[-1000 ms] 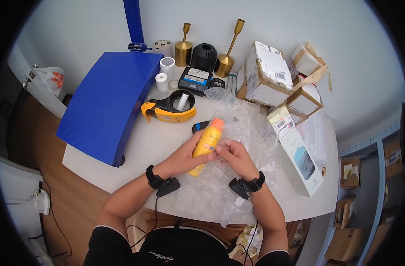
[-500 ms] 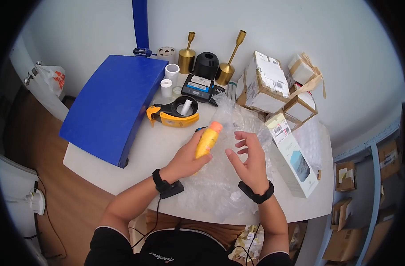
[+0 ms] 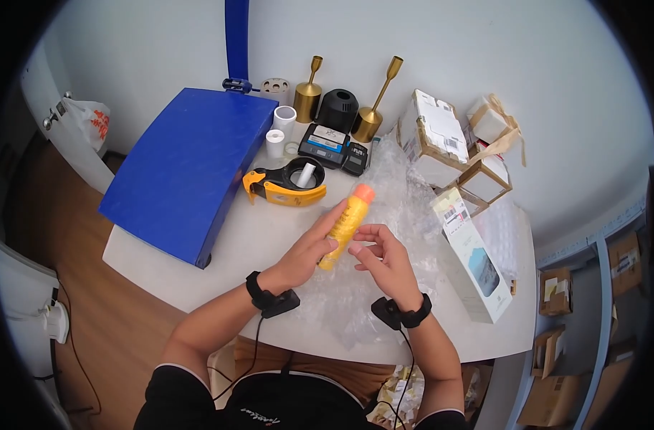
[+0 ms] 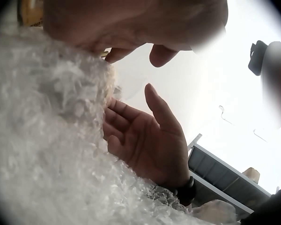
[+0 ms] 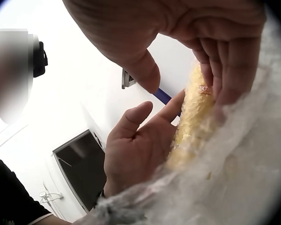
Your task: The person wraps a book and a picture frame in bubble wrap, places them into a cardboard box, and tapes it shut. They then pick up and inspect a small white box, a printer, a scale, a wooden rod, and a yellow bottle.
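Note:
My left hand point(image 3: 302, 254) holds a yellow bottle point(image 3: 346, 226) with an orange cap, tilted up and to the right over the table. Clear bubble wrap covers the bottle's body; its bubbles show in the right wrist view. On the bottle's right side, the bent fingers of my right hand point(image 3: 390, 264) touch the wrapped surface, with the thumb standing apart. A loose sheet of bubble wrap point(image 3: 406, 190) spreads under and behind both hands and fills much of the left wrist view. The left fingers are partly hidden behind the bottle.
A yellow and black tape dispenser point(image 3: 287, 195) lies behind the left hand, beside a large blue platform point(image 3: 191, 158). Black devices point(image 3: 323, 147) and brass candle holders point(image 3: 307, 100) stand at the back. On the right are a tall white box point(image 3: 477, 258) and worn cartons point(image 3: 438, 136).
My right hand was at the bottle, moved off to the right with fingers spread, and is now back against its side. The bottle has shifted slightly right, still in my left hand.

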A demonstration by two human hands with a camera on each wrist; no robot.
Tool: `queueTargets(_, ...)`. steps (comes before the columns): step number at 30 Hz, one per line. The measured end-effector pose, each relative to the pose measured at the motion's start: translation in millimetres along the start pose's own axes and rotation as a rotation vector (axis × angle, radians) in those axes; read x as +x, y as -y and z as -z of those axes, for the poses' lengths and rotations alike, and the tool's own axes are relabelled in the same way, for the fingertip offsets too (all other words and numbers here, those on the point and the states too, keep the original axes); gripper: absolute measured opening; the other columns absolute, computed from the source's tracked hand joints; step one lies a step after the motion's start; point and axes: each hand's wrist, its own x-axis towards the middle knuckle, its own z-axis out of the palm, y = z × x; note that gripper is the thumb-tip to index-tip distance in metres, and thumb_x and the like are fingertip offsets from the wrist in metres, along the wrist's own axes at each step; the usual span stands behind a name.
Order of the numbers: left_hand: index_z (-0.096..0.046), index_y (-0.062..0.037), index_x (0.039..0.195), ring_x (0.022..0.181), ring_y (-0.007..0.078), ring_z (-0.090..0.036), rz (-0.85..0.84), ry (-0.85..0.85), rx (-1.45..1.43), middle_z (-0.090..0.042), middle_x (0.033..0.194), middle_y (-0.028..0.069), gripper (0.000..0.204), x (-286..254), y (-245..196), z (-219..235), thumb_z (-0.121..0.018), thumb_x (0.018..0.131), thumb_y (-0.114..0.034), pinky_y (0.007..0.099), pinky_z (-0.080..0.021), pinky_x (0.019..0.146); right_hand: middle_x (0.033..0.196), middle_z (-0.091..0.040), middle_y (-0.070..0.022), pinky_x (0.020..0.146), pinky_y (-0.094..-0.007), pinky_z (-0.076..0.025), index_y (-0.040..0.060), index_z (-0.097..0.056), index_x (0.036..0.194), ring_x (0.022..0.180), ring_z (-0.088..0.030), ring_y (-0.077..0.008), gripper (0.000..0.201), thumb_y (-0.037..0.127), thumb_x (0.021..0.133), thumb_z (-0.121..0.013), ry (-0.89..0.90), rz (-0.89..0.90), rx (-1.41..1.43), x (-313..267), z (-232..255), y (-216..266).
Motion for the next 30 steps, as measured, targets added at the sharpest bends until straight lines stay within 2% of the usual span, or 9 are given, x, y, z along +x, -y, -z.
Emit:
queueTargets(2, -0.011, -0.0047, 0.162, 0.156, 0.0268, -0.008, 0.01, 0.081, 0.021, -0.01, 0.168, 0.0168, 0.084, 1, 3, 4, -0.047, 0.095, -0.041, 0.0387, -0.011, 0.124, 0.119, -0.065, -0.0126, 0.073, -0.0273, -0.058, -0.0006, -0.053, 0.13, 0.091, -0.067, -0.0135, 0.048, 0.024, 0.094, -0.071, -0.01, -0.04, 0.091, 1, 2, 0)
queueTargets(6, -0.014, -0.004, 0.161, 0.157, 0.0285, 0.001, 0.015, 0.143, -0.062, -0.005, 0.169, 0.0193, 0.078, -2, -1, -2, -0.043, 0.099, -0.041, 0.041, -0.002, 0.124, 0.12, -0.065, -0.0095, 0.076, -0.0261, -0.058, 0.0001, -0.051, 0.132, 0.095, -0.066, -0.0109, 0.049, 0.026, 0.095, -0.07, 0.014, -0.114, 0.226, 5, 5, -8)
queueTargets(9, -0.014, -0.0056, 0.162, 0.157, 0.0283, -0.003, -0.006, 0.192, -0.158, -0.007, 0.169, 0.0161, 0.082, -3, -4, -5, -0.044, 0.098, -0.048, 0.0412, -0.006, 0.124, 0.118, -0.065, -0.008, 0.078, -0.0274, -0.058, 0.0015, -0.052, 0.133, 0.099, -0.066, -0.0112, 0.048, 0.027, 0.096, -0.07, 0.024, -0.153, 0.283, 11, 11, -16)
queueTargets(11, -0.017, -0.0069, 0.162, 0.156, 0.0278, -0.011, 0.045, 0.211, -0.337, -0.014, 0.168, 0.0131, 0.077, -3, -11, -5, -0.05, 0.1, -0.041, 0.0422, -0.015, 0.123, 0.117, -0.065, -0.0075, 0.08, -0.0282, -0.057, 0.0024, -0.052, 0.133, 0.101, -0.066, -0.0118, 0.047, 0.027, 0.097, -0.069, 0.032, -0.181, 0.311, 13, 13, -19)
queueTargets(15, -0.025, -0.0086, 0.159, 0.152, 0.0256, -0.024, 0.02, 0.134, -0.272, -0.028, 0.163, 0.0098, 0.073, -2, -5, -6, -0.059, 0.098, -0.031, 0.043, -0.026, 0.12, 0.114, -0.066, -0.0057, 0.087, -0.0291, -0.055, 0.0041, -0.054, 0.132, 0.102, -0.066, -0.0133, 0.042, 0.024, 0.097, -0.068, 0.049, -0.198, 0.536, 13, 10, -20)
queueTargets(17, -0.034, -0.0064, 0.153, 0.141, 0.0211, -0.039, 0.074, 0.092, -0.172, -0.042, 0.152, 0.0068, 0.062, -2, -1, -5, -0.06, 0.098, -0.014, 0.0385, -0.04, 0.112, 0.113, -0.066, -0.0054, 0.089, -0.0289, -0.054, 0.0037, -0.055, 0.131, 0.102, -0.066, -0.0139, 0.04, 0.023, 0.097, -0.068, 0.044, -0.188, 0.572, 12, 9, -20)
queueTargets(20, -0.04, -0.0049, 0.149, 0.128, 0.0166, -0.05, 0.17, 0.053, -0.136, -0.048, 0.142, 0.0065, 0.057, -2, 4, -4, -0.062, 0.097, -0.014, 0.034, -0.047, 0.103, 0.112, -0.067, -0.005, 0.09, -0.0286, -0.054, 0.0029, -0.056, 0.13, 0.101, -0.066, -0.0129, 0.039, 0.022, 0.097, -0.067, 0.072, -0.166, 0.583, 13, 10, -23)
queueTargets(26, -0.04, -0.0034, 0.147, 0.113, 0.0137, -0.06, 0.296, 0.048, -0.051, -0.052, 0.133, 0.0087, 0.055, 2, 7, -1, -0.062, 0.099, -0.017, 0.0306, -0.049, 0.098, 0.114, -0.069, -0.0046, 0.085, -0.0271, -0.055, 0.0026, -0.055, 0.127, 0.102, -0.067, -0.011, 0.036, 0.018, 0.097, -0.068, 0.07, -0.165, 0.657, 16, 11, -42)
queueTargets(30, -0.042, -0.0024, 0.146, 0.111, 0.0135, -0.058, 0.274, 0.085, -0.044, -0.054, 0.129, 0.01, 0.056, 2, 12, -1, -0.063, 0.1, -0.026, 0.0288, -0.048, 0.095, 0.115, -0.069, -0.0044, 0.081, -0.0253, -0.057, 0.004, -0.055, 0.125, 0.1, -0.067, -0.0109, 0.033, 0.016, 0.097, -0.068, 0.096, -0.179, 0.676, 15, 12, -47)
